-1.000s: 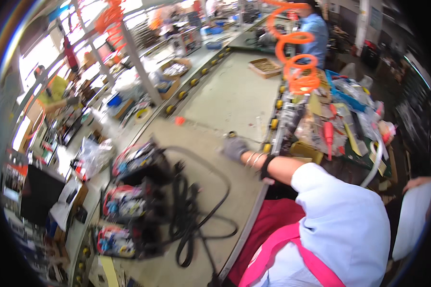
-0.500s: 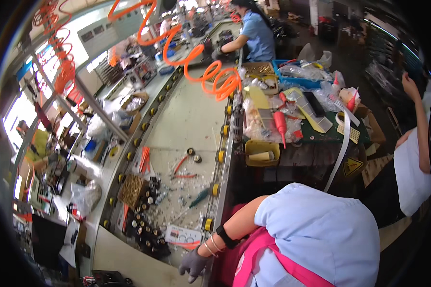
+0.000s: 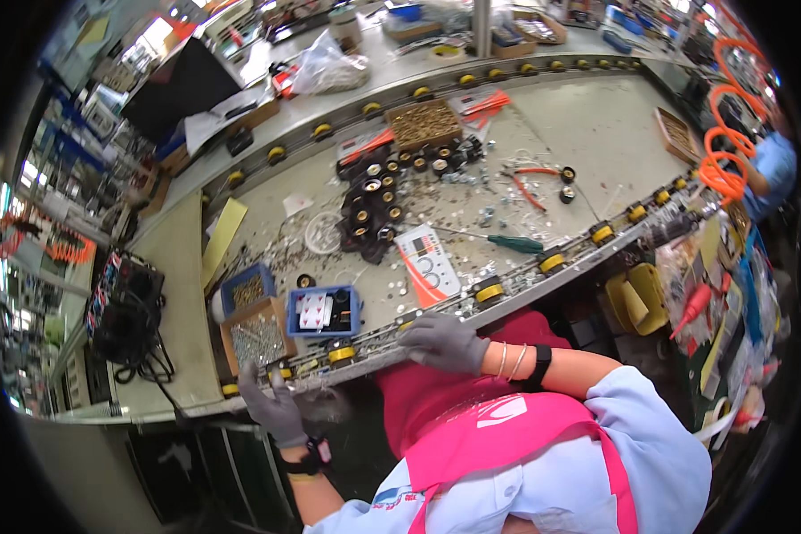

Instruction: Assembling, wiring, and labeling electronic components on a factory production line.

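Note:
Both my hands wear grey gloves. My left hand (image 3: 273, 408) is raised at the bench's near edge, thumb and fingers apart, beside a cardboard box (image 3: 228, 349) of silver screws. My right hand (image 3: 445, 343) lies over the near roller rail (image 3: 392, 331), fingers stretched out, with nothing visible in it. Between them, just past the rail, stands a blue bin (image 3: 360, 313) holding a white card with red marks and small black parts. A white printed card (image 3: 425, 264) with a red stripe lies past my right hand. Farther right is a screwdriver (image 3: 516, 243) with a green handle.
Black round parts with brass centres (image 3: 362, 215) are heaped mid-bench, near a box (image 3: 423, 145) of brass pieces. Red-handled pliers (image 3: 530, 193) lie right. A black device (image 3: 126, 313) with trailing cables sits left. An orange coiled hose (image 3: 725, 169) hangs at right, near another person (image 3: 772, 169).
My view has swung left along the bench. My left hand has come into sight. My right hand, earlier hanging at the bench's near edge, now lies across the rail.

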{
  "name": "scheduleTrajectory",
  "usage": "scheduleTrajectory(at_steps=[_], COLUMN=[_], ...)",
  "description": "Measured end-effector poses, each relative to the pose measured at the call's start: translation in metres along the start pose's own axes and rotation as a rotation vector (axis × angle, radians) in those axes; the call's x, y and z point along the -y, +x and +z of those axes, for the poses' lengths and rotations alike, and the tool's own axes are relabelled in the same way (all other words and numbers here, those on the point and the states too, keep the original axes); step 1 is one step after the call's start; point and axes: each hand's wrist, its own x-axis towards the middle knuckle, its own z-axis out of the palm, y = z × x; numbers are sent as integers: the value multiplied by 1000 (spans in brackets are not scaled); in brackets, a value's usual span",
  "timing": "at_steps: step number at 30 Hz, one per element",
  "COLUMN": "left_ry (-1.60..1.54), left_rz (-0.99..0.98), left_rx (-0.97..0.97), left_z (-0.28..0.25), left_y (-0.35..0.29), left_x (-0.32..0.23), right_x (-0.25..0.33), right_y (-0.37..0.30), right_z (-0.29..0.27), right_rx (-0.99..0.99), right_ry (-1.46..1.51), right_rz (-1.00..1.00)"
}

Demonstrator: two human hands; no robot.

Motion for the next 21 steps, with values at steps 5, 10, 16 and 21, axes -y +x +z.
scheduleTrajectory(at_steps=[5,10,16,21], left_ry=[-70,-55,-86,-249], left_rz=[-142,-294,-66,-65], left_rx=[161,382,599,901], left_z=[7,31,81,130], left_y=[39,82,100,92], left_x=[39,46,-13,-76], right_x=[-15,-40,-47,-39], right_y=[12,31,28,2], right_z=[-21,-74,-79,-60], right_rx=[60,394,408,288], right_ry=[-78,-520,-589,-547], right_rz=[94,365,413,346])
